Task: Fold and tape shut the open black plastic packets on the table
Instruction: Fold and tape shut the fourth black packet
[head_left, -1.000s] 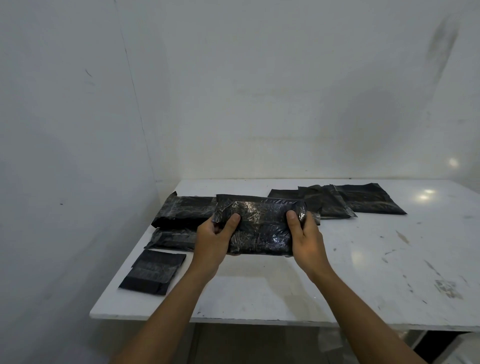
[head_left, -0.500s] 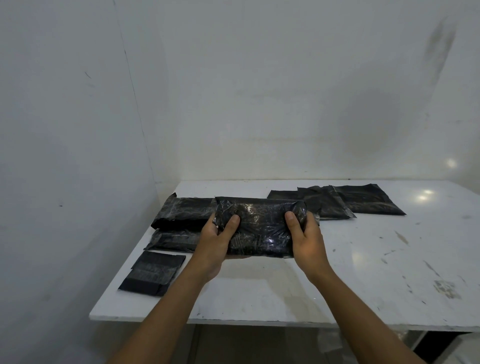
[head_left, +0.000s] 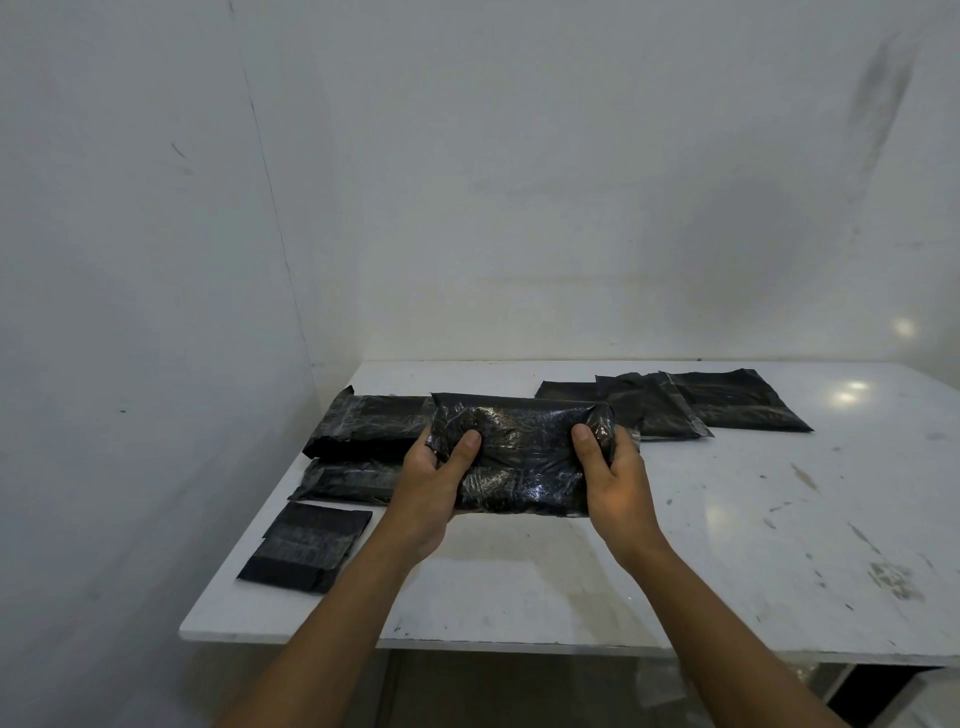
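We're holding the packet (head_left: 519, 457) just over the table (head_left: 727, 545), left of centre, mid-fold. Our left hand (head_left: 431, 486) and right hand (head_left: 618, 483) each grip an end, thumbs on top. Next we probably need tape, none in sight. The open packets (head_left: 727, 405) wait at 2 o'clock. Versus a second ago, ends look bunched tighter.

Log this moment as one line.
packet: held over table | left hand: grips its left end | right hand: grips its right end
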